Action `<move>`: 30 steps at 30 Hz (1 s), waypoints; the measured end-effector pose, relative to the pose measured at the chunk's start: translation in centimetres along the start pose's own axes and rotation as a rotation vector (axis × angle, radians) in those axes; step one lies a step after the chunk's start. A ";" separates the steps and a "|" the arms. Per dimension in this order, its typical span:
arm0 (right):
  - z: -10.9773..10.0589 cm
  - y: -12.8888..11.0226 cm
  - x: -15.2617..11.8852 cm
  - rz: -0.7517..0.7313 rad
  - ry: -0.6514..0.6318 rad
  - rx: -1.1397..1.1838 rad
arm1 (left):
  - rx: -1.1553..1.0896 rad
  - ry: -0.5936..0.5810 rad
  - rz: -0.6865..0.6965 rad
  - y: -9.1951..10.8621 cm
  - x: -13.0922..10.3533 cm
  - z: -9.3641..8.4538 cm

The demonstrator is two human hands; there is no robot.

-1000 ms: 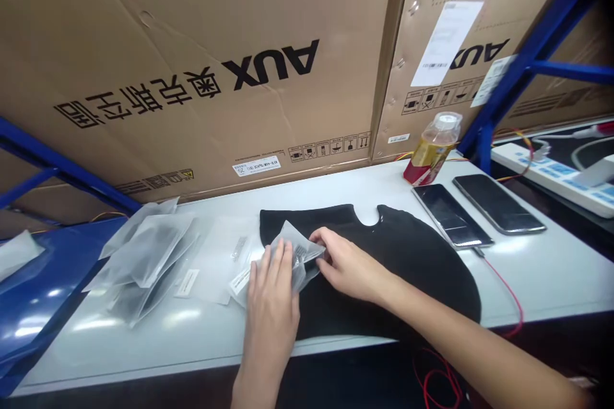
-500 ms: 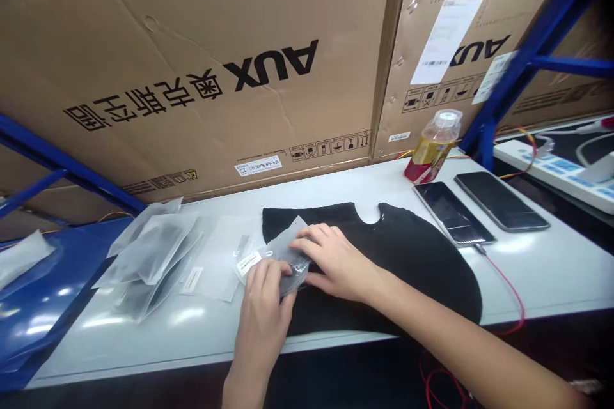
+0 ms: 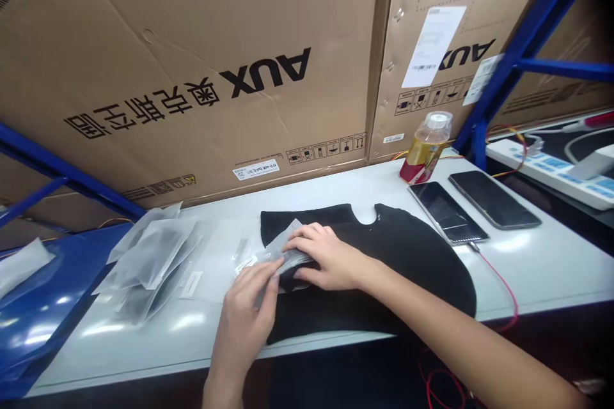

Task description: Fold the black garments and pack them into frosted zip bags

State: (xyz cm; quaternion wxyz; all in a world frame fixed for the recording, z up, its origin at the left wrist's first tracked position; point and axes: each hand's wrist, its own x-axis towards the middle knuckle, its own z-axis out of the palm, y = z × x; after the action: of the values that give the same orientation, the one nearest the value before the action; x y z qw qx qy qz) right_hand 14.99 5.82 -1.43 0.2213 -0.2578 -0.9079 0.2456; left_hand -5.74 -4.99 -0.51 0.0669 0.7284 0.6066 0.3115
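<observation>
A small clear plastic bag (image 3: 283, 246) with a white label is between my two hands, over the left part of a flat black cloth piece (image 3: 384, 255). My left hand (image 3: 249, 307) pinches the near left edge of the bag between thumb and fingers. From the right, my right hand (image 3: 329, 259) grips the bag's other side, fingers on top and thumb below. Something dark shows inside or under the plastic; its shape is partly hidden. Left of my hands, a flat translucent bag (image 3: 213, 268) with a label lies on the white table (image 3: 187, 339).
Several frosted bags (image 3: 153, 255) are heaped at the left, beside a blue sheet (image 3: 62, 287). At the right are a bottle (image 3: 426, 147), two phones (image 3: 448, 214) (image 3: 494, 198), a red cable (image 3: 503, 287) and a power strip (image 3: 551, 169). Large cartons (image 3: 192, 45) stand behind.
My left hand has moved left and its fingers now pinch the bag's edge. The bag appears more folded and tilted between my hands. The view has shifted slightly.
</observation>
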 end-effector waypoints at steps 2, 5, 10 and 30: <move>0.3 -0.2 0.1 0.043 0.028 -0.049 | 0.074 -0.047 0.036 0.0 -0.3 -0.2; 0.4 -0.6 0.1 0.071 0.050 -0.082 | 0.187 -0.036 0.045 -0.6 -1.1 -0.3; 0.0 -0.6 -0.1 0.017 0.054 0.006 | 0.188 0.099 0.061 -1.6 -2.9 0.1; 0.1 2.1 -3.0 -0.177 -0.155 -0.192 | 0.337 -0.205 0.361 -3.1 -3.2 0.4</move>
State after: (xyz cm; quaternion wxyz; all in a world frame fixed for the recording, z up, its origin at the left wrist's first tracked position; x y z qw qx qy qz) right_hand 18.04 5.63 -3.55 0.1457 -0.1770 -0.9607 0.1562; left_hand -8.33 -7.10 -3.51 -0.0506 0.8533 0.5003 0.1376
